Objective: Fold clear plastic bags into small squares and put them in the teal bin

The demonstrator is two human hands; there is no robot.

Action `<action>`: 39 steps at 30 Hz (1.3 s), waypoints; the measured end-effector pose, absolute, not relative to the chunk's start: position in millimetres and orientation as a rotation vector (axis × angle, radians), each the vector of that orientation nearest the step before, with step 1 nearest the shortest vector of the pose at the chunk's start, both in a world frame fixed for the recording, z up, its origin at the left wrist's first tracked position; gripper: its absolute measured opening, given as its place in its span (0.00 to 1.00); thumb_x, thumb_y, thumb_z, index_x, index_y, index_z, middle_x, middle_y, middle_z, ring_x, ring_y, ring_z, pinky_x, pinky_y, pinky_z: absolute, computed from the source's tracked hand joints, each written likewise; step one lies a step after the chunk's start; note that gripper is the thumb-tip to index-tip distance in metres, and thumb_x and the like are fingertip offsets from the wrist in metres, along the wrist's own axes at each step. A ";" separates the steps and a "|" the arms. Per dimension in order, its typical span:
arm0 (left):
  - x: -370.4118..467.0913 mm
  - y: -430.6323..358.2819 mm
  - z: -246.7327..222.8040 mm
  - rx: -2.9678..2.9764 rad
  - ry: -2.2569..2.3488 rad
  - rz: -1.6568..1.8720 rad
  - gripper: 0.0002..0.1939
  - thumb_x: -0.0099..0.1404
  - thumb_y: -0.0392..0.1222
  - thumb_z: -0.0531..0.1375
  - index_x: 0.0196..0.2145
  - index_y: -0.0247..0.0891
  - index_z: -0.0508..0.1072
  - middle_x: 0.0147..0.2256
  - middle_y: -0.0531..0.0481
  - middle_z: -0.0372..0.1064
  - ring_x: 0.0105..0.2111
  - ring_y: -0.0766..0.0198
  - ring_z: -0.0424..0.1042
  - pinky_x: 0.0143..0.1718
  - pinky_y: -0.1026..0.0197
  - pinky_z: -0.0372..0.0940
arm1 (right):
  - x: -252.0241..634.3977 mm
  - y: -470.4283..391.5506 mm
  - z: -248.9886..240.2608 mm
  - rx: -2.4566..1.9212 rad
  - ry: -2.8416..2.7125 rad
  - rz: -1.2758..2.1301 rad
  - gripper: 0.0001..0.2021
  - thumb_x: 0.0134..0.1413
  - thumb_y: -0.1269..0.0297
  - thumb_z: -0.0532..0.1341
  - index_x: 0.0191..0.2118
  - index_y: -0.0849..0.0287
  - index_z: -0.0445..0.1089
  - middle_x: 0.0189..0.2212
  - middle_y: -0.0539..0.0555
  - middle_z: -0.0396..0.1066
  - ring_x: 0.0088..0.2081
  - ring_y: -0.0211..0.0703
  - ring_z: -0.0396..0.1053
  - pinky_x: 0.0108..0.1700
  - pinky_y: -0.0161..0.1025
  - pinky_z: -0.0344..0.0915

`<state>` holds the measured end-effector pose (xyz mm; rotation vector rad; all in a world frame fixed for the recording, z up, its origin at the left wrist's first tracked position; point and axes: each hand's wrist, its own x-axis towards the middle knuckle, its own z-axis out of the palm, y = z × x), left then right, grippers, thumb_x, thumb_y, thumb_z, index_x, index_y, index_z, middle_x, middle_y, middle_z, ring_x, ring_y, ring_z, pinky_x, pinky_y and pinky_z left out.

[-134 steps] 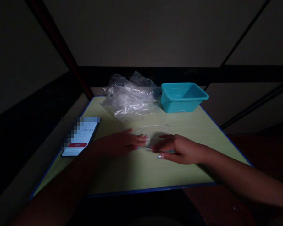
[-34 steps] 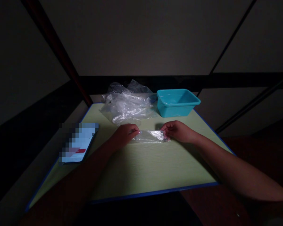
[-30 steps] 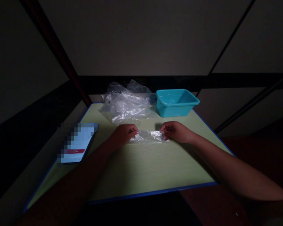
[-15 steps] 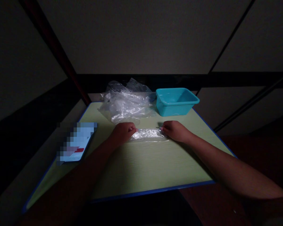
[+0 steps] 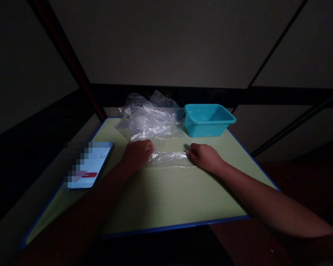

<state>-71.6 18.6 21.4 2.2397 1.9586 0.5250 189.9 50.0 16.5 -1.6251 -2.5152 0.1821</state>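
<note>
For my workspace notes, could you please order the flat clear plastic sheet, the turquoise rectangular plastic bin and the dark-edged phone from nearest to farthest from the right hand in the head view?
1. Clear plastic sheet: pinched by the right hand, extending leftward.
2. Turquoise bin: just beyond that hand, toward the table's far right.
3. Phone: farthest, near the table's left edge.
</note>
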 end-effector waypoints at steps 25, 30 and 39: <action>-56.5 5.0 18.1 2.567 1.836 0.764 0.17 0.65 0.45 0.55 0.48 0.34 0.71 0.48 0.38 0.70 0.50 0.48 0.68 0.52 0.47 0.61 | 183.6 50.5 18.5 -1.732 -2.572 0.027 0.15 0.64 0.59 0.50 0.39 0.59 0.70 0.32 0.61 0.75 0.29 0.47 0.69 0.27 0.39 0.44; -26.1 -21.4 5.8 2.842 1.231 0.579 0.30 0.67 0.56 0.55 0.61 0.36 0.61 0.63 0.37 0.56 0.63 0.49 0.54 0.63 0.45 0.46 | 182.1 50.5 18.7 -1.760 -2.580 -0.019 0.15 0.65 0.59 0.49 0.40 0.60 0.71 0.33 0.62 0.77 0.31 0.49 0.72 0.26 0.40 0.47; -19.6 -25.9 -9.2 2.772 1.311 0.289 0.40 0.67 0.65 0.48 0.66 0.33 0.51 0.67 0.33 0.43 0.67 0.47 0.41 0.63 0.40 0.43 | 181.0 51.1 15.9 -1.793 -2.587 -0.065 0.17 0.65 0.58 0.48 0.41 0.60 0.71 0.33 0.63 0.77 0.31 0.49 0.73 0.27 0.39 0.50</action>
